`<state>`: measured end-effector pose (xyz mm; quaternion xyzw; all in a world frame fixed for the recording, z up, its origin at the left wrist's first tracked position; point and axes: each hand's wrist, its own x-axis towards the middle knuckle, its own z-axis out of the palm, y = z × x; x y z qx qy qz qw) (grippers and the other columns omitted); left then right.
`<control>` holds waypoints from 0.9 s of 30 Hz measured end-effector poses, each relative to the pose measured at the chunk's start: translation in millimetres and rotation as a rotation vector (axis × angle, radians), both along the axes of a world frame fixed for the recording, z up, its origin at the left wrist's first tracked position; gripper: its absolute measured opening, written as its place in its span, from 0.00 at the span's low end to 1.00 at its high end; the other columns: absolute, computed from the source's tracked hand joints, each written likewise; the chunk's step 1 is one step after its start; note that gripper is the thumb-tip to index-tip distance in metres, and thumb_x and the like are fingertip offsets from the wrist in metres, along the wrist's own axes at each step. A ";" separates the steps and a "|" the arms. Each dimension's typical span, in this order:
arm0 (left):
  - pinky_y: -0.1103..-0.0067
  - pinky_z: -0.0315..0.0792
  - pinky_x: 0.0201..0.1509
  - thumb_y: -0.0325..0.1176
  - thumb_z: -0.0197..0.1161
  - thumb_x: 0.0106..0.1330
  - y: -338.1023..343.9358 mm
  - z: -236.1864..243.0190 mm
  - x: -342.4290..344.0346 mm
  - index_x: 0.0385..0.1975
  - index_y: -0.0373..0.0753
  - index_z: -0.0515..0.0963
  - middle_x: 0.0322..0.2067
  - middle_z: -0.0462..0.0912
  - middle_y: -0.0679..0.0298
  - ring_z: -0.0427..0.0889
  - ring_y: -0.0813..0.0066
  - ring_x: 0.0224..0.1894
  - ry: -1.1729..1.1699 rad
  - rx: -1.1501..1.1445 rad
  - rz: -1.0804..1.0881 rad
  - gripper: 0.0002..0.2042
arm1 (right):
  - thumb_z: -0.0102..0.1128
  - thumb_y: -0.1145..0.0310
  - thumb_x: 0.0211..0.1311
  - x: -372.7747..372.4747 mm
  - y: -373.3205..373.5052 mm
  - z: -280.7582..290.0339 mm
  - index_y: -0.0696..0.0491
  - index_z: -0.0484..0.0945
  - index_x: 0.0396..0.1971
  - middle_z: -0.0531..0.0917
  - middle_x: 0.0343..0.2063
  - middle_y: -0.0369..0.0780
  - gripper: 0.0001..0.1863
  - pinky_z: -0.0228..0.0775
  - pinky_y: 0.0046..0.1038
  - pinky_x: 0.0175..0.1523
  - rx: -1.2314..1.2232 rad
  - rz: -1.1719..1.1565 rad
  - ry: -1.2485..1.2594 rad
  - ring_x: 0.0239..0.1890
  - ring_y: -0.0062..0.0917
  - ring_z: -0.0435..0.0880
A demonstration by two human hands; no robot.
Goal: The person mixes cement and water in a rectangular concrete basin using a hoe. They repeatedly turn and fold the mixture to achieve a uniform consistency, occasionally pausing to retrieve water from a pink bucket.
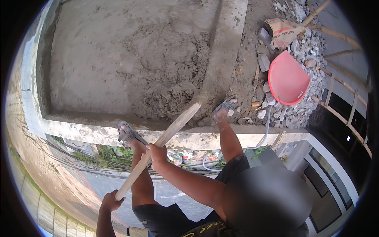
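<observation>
My left hand (111, 201) is closed around the lower end of a long pale wooden tool handle (132, 178). Farther up the shaft, my right hand (156, 154) wraps around it as well. The handle slants up to the right, and its far end meets wet grey mortar (173, 93). Mortar coats the tool's head, so I cannot make out its kind. Lumpy mortar lies heaped beside that end, with a smoother grey layer stretching beyond it. My sandaled left foot (128, 133) rests on the wall edge; the right foot (226, 106) stands right of the tool.
A pale low wall (87, 131) runs along the near side, with a drop beyond it. A raised concrete strip (227, 43) borders the mortar. To the right lie a red plastic basin (287, 81), a torn cement sack (283, 33) and broken rubble (312, 47). Bamboo poles (335, 35) stand behind.
</observation>
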<state>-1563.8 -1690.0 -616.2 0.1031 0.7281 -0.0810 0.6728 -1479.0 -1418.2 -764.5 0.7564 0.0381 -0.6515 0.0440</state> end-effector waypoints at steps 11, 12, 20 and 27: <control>0.60 0.75 0.42 0.42 0.64 0.60 332.8 -112.7 154.8 0.46 0.31 0.71 0.31 0.82 0.41 0.83 0.42 0.38 -0.112 0.465 0.393 0.22 | 0.55 0.75 0.52 31.6 355.8 -65.8 0.61 0.67 0.33 0.71 0.19 0.42 0.10 0.69 0.35 0.18 0.643 0.515 -0.191 0.14 0.29 0.72; 0.60 0.75 0.42 0.41 0.64 0.60 369.4 -104.8 168.1 0.46 0.30 0.71 0.32 0.82 0.41 0.82 0.41 0.39 -0.145 0.487 0.477 0.22 | 0.56 0.74 0.53 44.2 388.6 -75.4 0.62 0.70 0.32 0.73 0.19 0.42 0.09 0.69 0.35 0.18 0.625 0.609 -0.197 0.15 0.30 0.73; 0.57 0.76 0.48 0.39 0.63 0.58 379.5 -61.8 217.2 0.49 0.34 0.70 0.34 0.83 0.44 0.83 0.43 0.40 -0.235 0.355 0.483 0.22 | 0.56 0.73 0.56 127.2 379.1 -87.1 0.61 0.71 0.33 0.72 0.18 0.42 0.08 0.66 0.36 0.16 0.490 0.695 -0.298 0.13 0.30 0.72; 0.58 0.76 0.46 0.41 0.63 0.56 329.5 -6.4 223.3 0.46 0.36 0.70 0.34 0.84 0.46 0.84 0.45 0.38 -0.359 0.084 0.322 0.21 | 0.54 0.73 0.55 197.5 284.8 -84.8 0.58 0.68 0.37 0.70 0.15 0.41 0.10 0.65 0.36 0.14 0.360 0.648 -0.344 0.10 0.29 0.69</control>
